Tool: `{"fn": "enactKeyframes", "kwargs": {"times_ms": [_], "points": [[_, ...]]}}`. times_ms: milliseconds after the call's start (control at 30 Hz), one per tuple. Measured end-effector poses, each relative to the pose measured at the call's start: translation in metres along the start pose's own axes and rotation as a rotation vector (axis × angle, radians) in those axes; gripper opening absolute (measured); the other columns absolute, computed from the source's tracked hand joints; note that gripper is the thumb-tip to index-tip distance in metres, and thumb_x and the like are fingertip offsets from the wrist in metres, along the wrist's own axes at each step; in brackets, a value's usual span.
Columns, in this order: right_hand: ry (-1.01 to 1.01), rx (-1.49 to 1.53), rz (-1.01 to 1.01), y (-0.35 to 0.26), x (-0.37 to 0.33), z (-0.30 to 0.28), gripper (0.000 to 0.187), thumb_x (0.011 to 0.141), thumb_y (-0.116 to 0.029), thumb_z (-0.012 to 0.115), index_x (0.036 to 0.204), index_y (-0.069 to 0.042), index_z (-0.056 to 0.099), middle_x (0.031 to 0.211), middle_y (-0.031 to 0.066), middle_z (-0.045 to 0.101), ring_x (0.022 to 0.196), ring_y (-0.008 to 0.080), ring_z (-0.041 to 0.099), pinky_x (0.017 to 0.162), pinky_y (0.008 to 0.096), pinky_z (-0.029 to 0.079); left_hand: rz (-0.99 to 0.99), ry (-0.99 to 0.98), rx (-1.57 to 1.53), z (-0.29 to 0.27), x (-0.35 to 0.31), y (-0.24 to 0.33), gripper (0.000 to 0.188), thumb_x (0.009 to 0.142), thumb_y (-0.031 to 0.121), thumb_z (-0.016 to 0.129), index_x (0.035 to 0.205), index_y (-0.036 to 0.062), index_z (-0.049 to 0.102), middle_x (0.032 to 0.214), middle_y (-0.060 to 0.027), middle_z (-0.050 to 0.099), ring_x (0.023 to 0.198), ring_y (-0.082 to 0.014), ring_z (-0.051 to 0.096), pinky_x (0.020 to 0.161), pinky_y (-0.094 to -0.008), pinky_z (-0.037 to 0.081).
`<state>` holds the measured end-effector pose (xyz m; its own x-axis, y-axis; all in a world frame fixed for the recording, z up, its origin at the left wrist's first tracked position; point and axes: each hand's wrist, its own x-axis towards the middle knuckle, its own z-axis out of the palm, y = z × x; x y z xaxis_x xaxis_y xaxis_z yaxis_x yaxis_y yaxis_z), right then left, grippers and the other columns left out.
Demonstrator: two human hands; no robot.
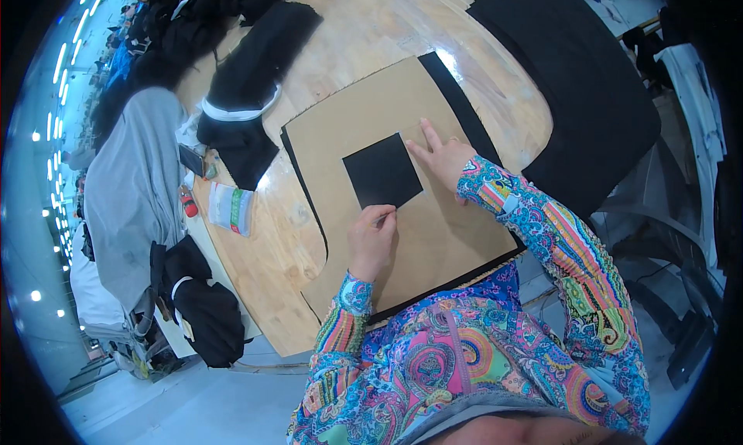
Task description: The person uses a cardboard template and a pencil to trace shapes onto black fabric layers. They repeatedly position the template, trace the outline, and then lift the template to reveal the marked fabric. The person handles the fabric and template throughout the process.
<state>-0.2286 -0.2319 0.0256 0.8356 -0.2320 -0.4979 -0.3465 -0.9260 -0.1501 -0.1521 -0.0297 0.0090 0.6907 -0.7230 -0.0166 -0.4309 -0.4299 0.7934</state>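
Note:
A tan cardboard template (333, 143) lies over black fabric (457, 97) on the table in front of me. Near its middle is a square of black (383, 170), which looks like a cut-out with the fabric showing through. My left hand (371, 240) is at the square's lower edge. Its thumb and forefinger are pinched together, and I cannot make out what small thing, if any, is between them. My right hand (445, 162) lies on the card just right of the square, fingers spread and pressing flat, holding nothing.
The wooden table (371, 27) carries a stack of black fabric panels (573, 81) at the right. Bundled black cloth (259, 66) with a white tie lies at the far left. A plastic packet (230, 209) sits by the left edge, near grey cloth (135, 182).

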Motion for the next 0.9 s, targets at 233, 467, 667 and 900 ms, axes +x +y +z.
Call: {"fn": "enactKeyframes", "kwargs": {"times_ms": [233, 467, 667, 900], "points": [[-0.019, -0.001, 0.016, -0.002, -0.001, -0.003, 0.135, 0.035, -0.01, 0.089, 0.144, -0.022, 0.01, 0.147, 0.0242, 0.0, 0.096, 0.0359, 0.059, 0.078, 0.0357, 0.053, -0.009, 0.004, -0.008, -0.002, -0.001, -0.002, 0.007, 0.078, 0.005, 0.063, 0.083, 0.0021, 0.066, 0.081, -0.0101, 0.065, 0.068, -0.0201, 0.064, 0.062, -0.0274, 0.051], [0.001, 0.029, 0.0, 0.0, 0.001, 0.0, 0.134, 0.035, -0.006, 0.087, 0.144, -0.022, 0.011, 0.147, 0.0239, 0.0, 0.096, 0.0367, 0.059, 0.076, 0.0363, 0.054, -0.033, -0.004, 0.002, -0.002, -0.001, -0.003, 0.007, 0.078, 0.005, 0.063, 0.084, 0.0017, 0.066, 0.081, -0.0096, 0.065, 0.069, -0.0182, 0.064, 0.063, -0.0269, 0.051], [0.001, 0.011, 0.007, 0.002, -0.002, 0.001, 0.133, 0.037, -0.004, 0.087, 0.144, -0.022, 0.011, 0.147, 0.0236, 0.001, 0.097, 0.0371, 0.059, 0.075, 0.0364, 0.054, 0.061, 0.03, -0.199, 0.0, 0.025, 0.01, 0.01, 0.082, 0.005, 0.061, 0.089, -0.0003, 0.065, 0.077, -0.0055, 0.065, 0.068, -0.0106, 0.06, 0.061, -0.0223, 0.048], [0.027, 0.01, -0.001, -0.004, 0.004, 0.002, 0.131, 0.038, -0.006, 0.087, 0.144, -0.022, 0.012, 0.147, 0.0239, 0.002, 0.095, 0.0356, 0.06, 0.074, 0.0362, 0.055, -0.03, 0.176, -0.284, 0.04, 0.104, -0.002, 0.014, 0.082, 0.011, 0.062, 0.087, -0.0015, 0.065, 0.073, -0.0088, 0.065, 0.066, -0.0125, 0.061, 0.061, -0.0247, 0.048]]}}
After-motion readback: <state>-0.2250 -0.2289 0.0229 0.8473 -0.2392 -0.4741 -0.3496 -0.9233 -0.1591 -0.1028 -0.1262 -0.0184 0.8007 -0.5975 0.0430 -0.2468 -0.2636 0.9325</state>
